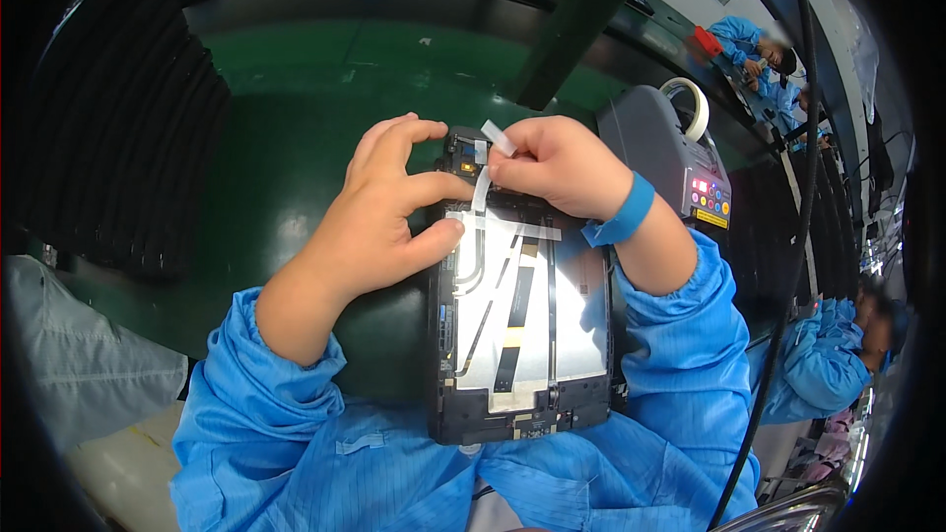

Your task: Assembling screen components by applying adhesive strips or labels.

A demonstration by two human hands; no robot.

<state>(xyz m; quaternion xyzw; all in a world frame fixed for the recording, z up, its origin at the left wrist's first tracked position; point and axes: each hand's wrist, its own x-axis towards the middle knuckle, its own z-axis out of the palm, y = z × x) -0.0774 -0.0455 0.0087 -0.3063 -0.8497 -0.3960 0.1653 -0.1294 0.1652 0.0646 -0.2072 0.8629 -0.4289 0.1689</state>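
Note:
An opened tablet (pixel 581 335) lies in front of me, its silvery inner plate and black circuit parts showing, its near end by my lap. My right hand (pixel 562 167) pinches a short strip of whitish tape (pixel 500 138) between thumb and forefinger, above the tablet's far end. Another pale strip (pixel 481 189) runs along the upper left of the tablet, beneath that pinch. With fingers spread, my left hand (pixel 379 202) rests its fingertips on the tablet's upper left edge. A longer tape strip (pixel 527 231) crosses the plate just below.
A grey tape dispenser (pixel 650 143) with lit buttons and a tape roll (pixel 690 103) stands at the right. Tall stacks of black trays (pixel 128 138) fill the left. A dark post (pixel 591 25) rises beyond the green work surface (pixel 286 177). Co-workers in blue (pixel 818 355) sit farther right.

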